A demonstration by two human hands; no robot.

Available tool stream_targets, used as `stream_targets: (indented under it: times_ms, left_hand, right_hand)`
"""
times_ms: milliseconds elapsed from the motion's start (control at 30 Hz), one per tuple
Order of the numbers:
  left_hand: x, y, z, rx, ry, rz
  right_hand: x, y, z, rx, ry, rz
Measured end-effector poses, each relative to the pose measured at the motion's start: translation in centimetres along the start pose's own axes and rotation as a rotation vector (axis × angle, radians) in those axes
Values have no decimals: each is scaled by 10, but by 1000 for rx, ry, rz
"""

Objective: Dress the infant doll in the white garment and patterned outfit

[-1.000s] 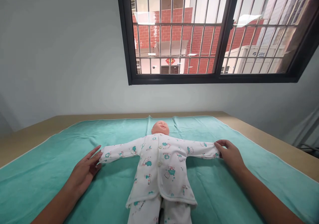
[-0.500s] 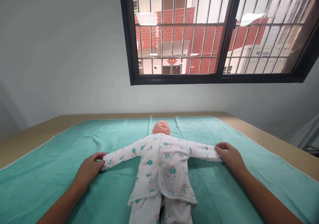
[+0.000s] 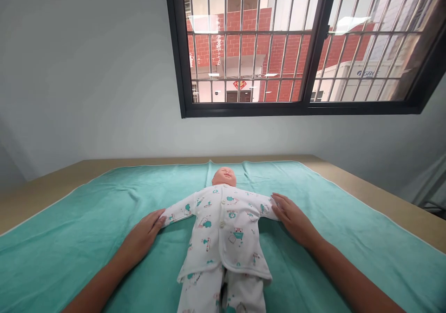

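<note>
A baby doll (image 3: 225,177) lies on its back on a teal towel (image 3: 80,229), head toward the wall. It wears a white printed shirt (image 3: 226,231) with buttons and matching trousers (image 3: 205,294). My left hand (image 3: 142,236) lies flat on the towel, fingers stretched out, fingertips against the cuff of the doll's left-side sleeve (image 3: 177,212). My right hand (image 3: 292,218) rests flat over the other sleeve, fingers extended toward the doll's shoulder, hiding most of that sleeve. Neither hand grips anything that I can see.
The towel covers a light wooden table (image 3: 42,187) that stands against a pale wall. A black-framed barred window (image 3: 296,48) is above, with red brick buildings outside. The table's right edge (image 3: 390,201) runs diagonally toward me.
Both hands have slid inward toward the doll's body, and the sleeves, spread wide before, now look much shorter. The left hand went from curled at the cuff to flat.
</note>
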State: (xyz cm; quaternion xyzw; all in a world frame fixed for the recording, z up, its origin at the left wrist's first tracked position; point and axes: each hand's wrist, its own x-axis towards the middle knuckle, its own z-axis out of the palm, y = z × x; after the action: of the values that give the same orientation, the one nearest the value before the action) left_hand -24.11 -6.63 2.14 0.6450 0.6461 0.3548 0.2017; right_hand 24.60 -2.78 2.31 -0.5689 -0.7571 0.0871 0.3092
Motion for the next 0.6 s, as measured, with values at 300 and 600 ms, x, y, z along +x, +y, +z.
stream_targets:
  times_ms: [300, 600]
  left_hand:
    - [-3, -14, -2, 135, -15, -11]
    - [-1, -5, -2, 173, 1, 0]
  right_hand:
    - [-2, -6, -3, -80, -157, -11]
    - [-2, -17, -6, -141, 62, -107]
